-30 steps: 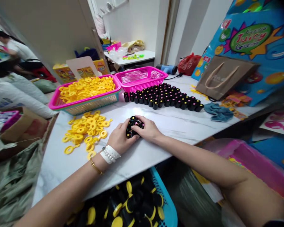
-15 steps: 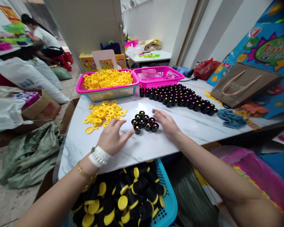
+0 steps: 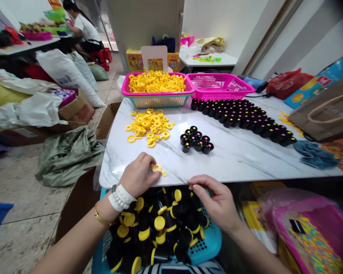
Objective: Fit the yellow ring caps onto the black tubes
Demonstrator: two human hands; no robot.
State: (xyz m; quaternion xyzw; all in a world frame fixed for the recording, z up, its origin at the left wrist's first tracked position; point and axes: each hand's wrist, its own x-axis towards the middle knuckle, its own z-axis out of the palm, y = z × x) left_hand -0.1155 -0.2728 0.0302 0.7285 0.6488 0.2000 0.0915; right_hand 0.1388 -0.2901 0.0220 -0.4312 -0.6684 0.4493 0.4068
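My left hand is closed at the table's front edge, gripping a small yellow plastic ring piece with a stem between thumb and fingers. To its right, my right hand is held in a pinch over the rim of the blue basket; what its fingertips hold, if anything, is too small to make out. Behind my hands stands a small cluster of open black cups with coloured bits inside. A loose pile of yellow ring pieces lies left of the cups. Below, the basket holds black tubes with yellow caps.
A pink basket heaped with yellow pieces and another pink basket stand at the back. Rows of black cups run along the right, near a blue cloth and a paper bag. A person sits far left.
My left hand has moved from beside the pile to the front edge and now grips a yellow ring piece. My right hand has left the cups, drawn back and pinched. The view has shifted left.
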